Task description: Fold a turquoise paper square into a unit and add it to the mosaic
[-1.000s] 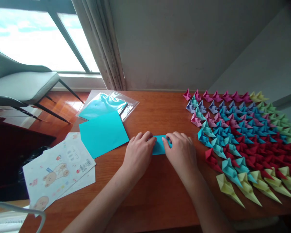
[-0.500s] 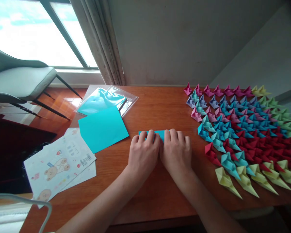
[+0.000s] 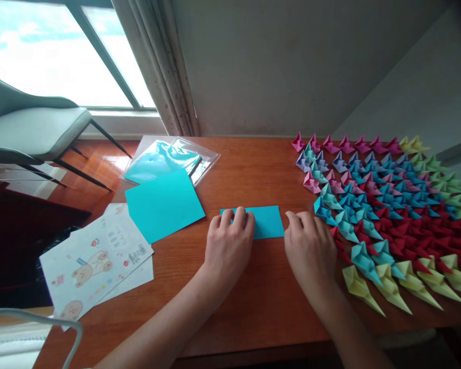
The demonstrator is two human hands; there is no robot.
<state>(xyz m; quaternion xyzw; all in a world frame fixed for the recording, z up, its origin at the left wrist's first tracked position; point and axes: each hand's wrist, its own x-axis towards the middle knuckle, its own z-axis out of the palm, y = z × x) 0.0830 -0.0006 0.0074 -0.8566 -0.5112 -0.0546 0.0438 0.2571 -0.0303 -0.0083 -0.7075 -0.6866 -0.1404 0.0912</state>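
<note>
A folded strip of turquoise paper [image 3: 267, 221] lies flat in the middle of the wooden desk [image 3: 253, 169]. My left hand [image 3: 229, 246] presses on its left part with the fingers laid flat. Just off the strip's right end, my right hand [image 3: 310, 249] rests on the desk with its fingers loosely curved and its fingertips near the strip's right edge; it holds nothing that I can see.
A turquoise paper sheet [image 3: 163, 204] lies left of the strip, with a clear plastic packet [image 3: 169, 159] of more paper behind it. Printed bear sheets [image 3: 94, 261] sit at the front left. Rows of several coloured origami pieces [image 3: 388, 205] fill the right. A chair [image 3: 30, 128] stands by the window.
My right hand has slid right along the strip, from beside my left hand to past the strip's end, uncovering the paper. My left hand has stayed in place.
</note>
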